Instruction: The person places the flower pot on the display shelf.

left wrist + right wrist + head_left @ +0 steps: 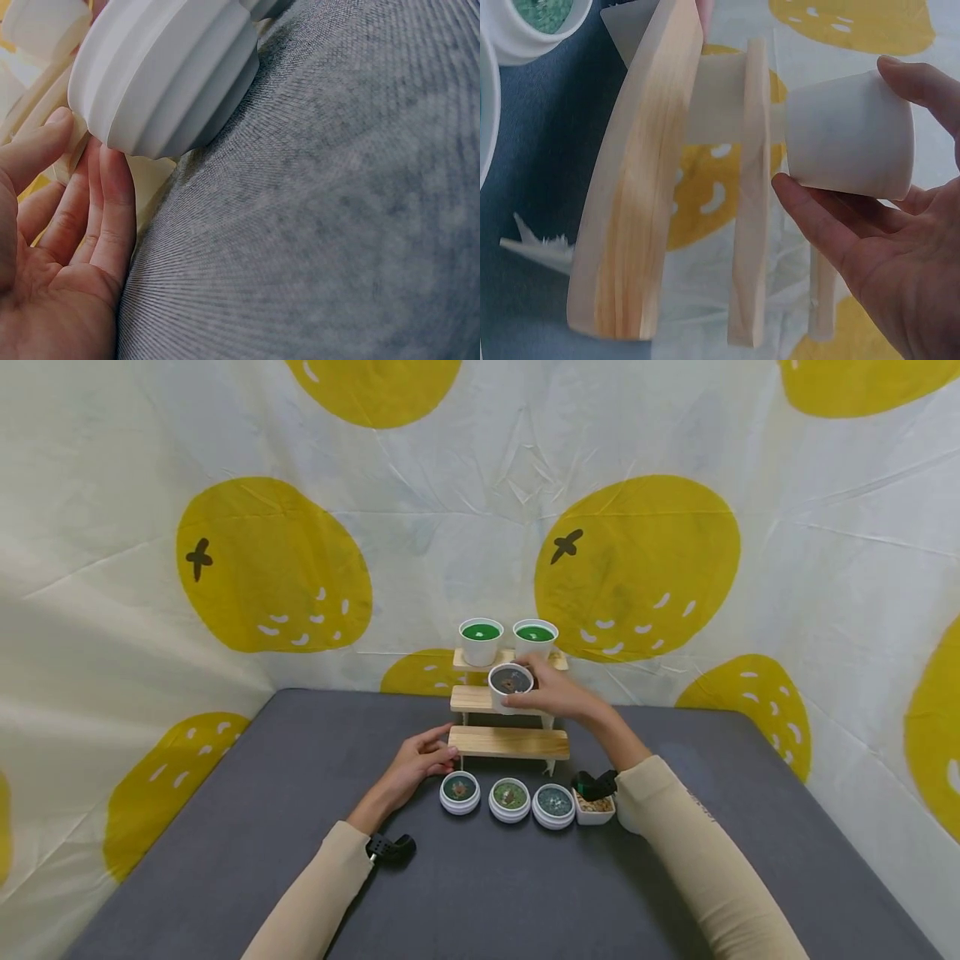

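Note:
My right hand (555, 692) grips a white cup (501, 700) with dark grey contents and a brown patch on top. The cup is upright over the middle step of a three-tier wooden stand (510, 742). In the right wrist view, thumb and fingers hold the cup (847, 139) by its sides, its base close to the middle board (750, 202). My left hand (417, 762) is at the left end of the lowest step. The left wrist view has its thumb and fingers (112, 195) pinching that board end, partly hidden behind a ribbed white jar (165, 75).
Two white cups with green contents, one left (480, 647) and one right (534, 633), stand on the top step. Before the stand sit three ribbed jars (510, 802) and a square dish (595, 817), partly covered by the right wrist camera. A patterned cloth (450, 552) hangs behind the grey table (480, 893).

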`<state>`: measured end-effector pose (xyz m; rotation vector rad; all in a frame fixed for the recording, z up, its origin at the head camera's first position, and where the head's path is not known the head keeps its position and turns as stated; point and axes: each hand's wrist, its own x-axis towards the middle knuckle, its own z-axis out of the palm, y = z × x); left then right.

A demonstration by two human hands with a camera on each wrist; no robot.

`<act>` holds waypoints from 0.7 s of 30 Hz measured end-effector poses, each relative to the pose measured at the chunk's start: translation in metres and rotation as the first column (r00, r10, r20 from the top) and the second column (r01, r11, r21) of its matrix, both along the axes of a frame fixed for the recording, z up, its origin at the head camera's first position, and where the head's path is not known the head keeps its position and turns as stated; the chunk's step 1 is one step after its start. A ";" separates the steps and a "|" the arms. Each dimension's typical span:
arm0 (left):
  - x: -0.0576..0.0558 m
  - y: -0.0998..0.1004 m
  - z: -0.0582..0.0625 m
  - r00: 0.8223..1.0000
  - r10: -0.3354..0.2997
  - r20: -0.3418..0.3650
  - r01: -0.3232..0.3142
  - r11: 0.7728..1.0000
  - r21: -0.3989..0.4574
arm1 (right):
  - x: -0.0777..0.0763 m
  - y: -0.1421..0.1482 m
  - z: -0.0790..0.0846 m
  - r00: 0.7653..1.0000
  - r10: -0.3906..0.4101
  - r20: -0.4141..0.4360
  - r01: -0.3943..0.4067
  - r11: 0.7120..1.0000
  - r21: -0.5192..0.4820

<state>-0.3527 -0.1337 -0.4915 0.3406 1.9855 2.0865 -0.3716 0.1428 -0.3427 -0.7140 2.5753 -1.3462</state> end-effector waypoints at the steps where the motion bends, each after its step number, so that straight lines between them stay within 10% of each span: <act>1: 0.000 0.000 0.000 1.000 -0.006 0.003 0.006 1.000 0.000 | -0.001 -0.002 -0.001 1.000 0.002 -0.007 -0.002 1.000 -0.002; 11: 0.012 -0.002 0.019 0.998 -0.053 0.016 0.053 0.999 -0.006 | -0.003 -0.024 0.006 0.995 0.079 -0.067 -0.081 0.996 -0.038; 21: 0.012 0.000 0.021 0.999 -0.041 0.022 0.042 0.999 -0.026 | -0.014 -0.029 -0.007 1.000 -0.014 -0.010 0.013 0.998 -0.059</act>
